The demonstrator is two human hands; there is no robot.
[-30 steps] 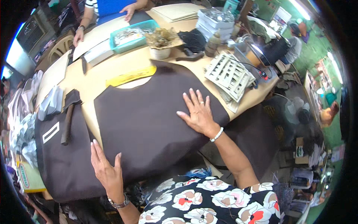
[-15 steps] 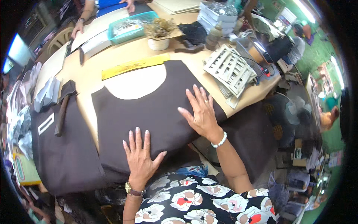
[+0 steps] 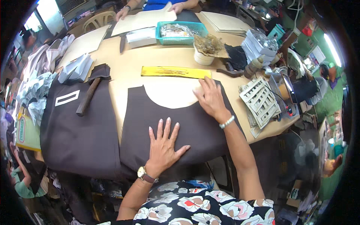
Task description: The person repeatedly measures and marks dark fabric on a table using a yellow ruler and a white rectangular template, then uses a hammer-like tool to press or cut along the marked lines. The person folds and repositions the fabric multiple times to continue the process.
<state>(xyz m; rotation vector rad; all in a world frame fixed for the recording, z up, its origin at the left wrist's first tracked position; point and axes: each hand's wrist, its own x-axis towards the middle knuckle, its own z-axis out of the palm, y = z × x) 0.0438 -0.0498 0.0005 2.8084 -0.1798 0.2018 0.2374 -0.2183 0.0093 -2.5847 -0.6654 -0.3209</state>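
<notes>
Dark brown scoop-cut cloth (image 3: 138, 112), probably soft, light and best gripped by its side edges, lies on the bench (image 3: 165, 56), your left hand (image 3: 164, 147) spread flat at its seven o'clock and, well apart, your right hand (image 3: 212, 99) open over its one o'clock strip.

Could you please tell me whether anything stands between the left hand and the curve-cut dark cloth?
Nothing visible does: the left hand rests directly on the dark cloth. The yellow strip lies farther off, beyond the cloth.

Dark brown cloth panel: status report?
Left hand open, flat on dark brown cloth panel. Right hand at its upper right. Flat yellow strip just beyond.
</notes>
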